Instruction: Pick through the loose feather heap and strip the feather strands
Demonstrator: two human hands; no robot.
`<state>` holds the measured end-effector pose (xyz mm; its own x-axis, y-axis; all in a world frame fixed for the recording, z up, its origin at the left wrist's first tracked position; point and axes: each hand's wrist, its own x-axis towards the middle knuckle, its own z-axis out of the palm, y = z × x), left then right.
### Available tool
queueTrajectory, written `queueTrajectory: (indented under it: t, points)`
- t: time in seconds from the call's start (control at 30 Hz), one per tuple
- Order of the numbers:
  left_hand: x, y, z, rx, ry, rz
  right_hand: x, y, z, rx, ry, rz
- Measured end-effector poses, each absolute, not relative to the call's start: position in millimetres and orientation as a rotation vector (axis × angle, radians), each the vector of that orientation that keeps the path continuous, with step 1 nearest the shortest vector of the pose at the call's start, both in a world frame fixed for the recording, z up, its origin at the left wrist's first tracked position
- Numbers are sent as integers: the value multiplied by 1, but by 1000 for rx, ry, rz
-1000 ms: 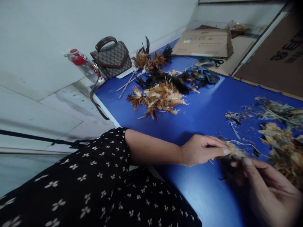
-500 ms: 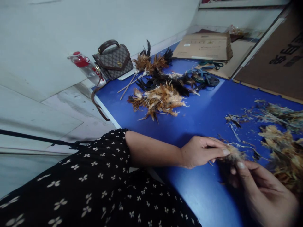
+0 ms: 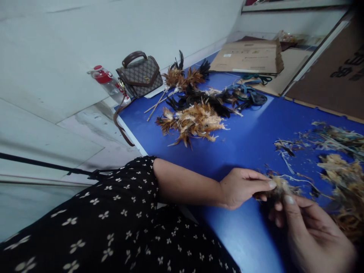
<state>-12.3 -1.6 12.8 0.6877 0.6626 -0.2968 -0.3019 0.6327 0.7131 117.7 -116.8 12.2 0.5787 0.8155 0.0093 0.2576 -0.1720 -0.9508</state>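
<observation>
The left hand (image 3: 241, 187) lay on the blue worktop (image 3: 244, 140) with its thumb and fingers pinched together on a small tuft of feathers (image 3: 280, 185). The right hand (image 3: 311, 235) came from below, and its fingers were closed on the same tuft from the other side, so both hands met on this one thing. The tuft was held just over the near part of the worktop, in front of the person, and a pale thin string ran out of it to the right.

As a judgement, the work looked partly done. Farther along the worktop, a pile of brown and cream feather bundles (image 3: 193, 121) lay in good order, with black feathers (image 3: 201, 100) behind it and some thin sticks (image 3: 156, 104) beside. To the right of the hands lay a loose heap of feathers and scraps (image 3: 341, 170), not yet ordered, so much material seemed left. Whether the tuft in the hands was already tied, I cannot tell.

At the far edge stood a patterned handbag (image 3: 140, 74) and a bottle with a red cap (image 3: 109, 81) just beside it. Folded cardboard (image 3: 250, 57) lay at the far end, with dark cords (image 3: 250, 94) near it.
</observation>
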Motion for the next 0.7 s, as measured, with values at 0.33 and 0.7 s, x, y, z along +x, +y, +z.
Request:
queueTrajectory:
  t: [0.33, 0.7]
  points:
    - [-14, 0, 15, 707, 582, 556, 121, -117, 9, -1771, -909, 738]
    - [-13, -5, 13, 792, 512, 540, 120, -119, 15, -1797, -1029, 755]
